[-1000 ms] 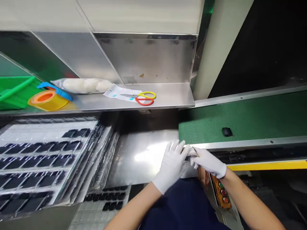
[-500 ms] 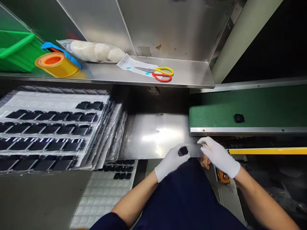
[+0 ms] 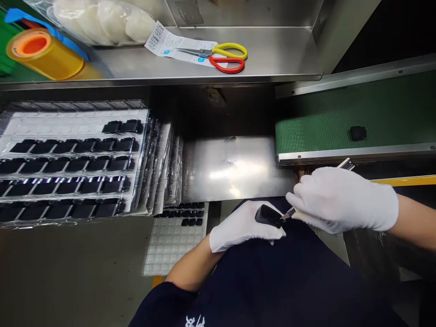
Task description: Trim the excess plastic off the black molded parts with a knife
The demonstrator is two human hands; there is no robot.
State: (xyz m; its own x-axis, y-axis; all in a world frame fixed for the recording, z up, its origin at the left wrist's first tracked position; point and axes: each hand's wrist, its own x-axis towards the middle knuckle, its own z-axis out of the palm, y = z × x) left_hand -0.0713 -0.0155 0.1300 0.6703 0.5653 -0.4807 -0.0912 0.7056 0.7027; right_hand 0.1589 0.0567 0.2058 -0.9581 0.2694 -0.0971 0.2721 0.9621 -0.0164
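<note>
A small black plastic part [image 3: 269,215] is gripped in my white-gloved left hand [image 3: 243,225], close to my body. My right hand [image 3: 335,198], gloved too, is closed around a utility knife [image 3: 346,164]. The knife's tip meets or nearly meets the right end of the black part; I cannot tell if it touches. Its back end sticks out above my right hand. On the left, a stack of clear trays carries rows of black parts [image 3: 71,165]. Another black part [image 3: 358,132] lies on the green conveyor belt [image 3: 320,122].
A metal shelf [image 3: 272,54] runs across the back with scissors [image 3: 226,58], a yellow tape roll [image 3: 44,54] and a bag of white round pads [image 3: 105,22]. Below it lies a metal plate [image 3: 235,159]. A lower tray [image 3: 170,250] holds several black parts.
My right hand has come in toward my left with the knife, whose blade is now at the black part. The view has tilted down and closer. The left hand still holds its part.
</note>
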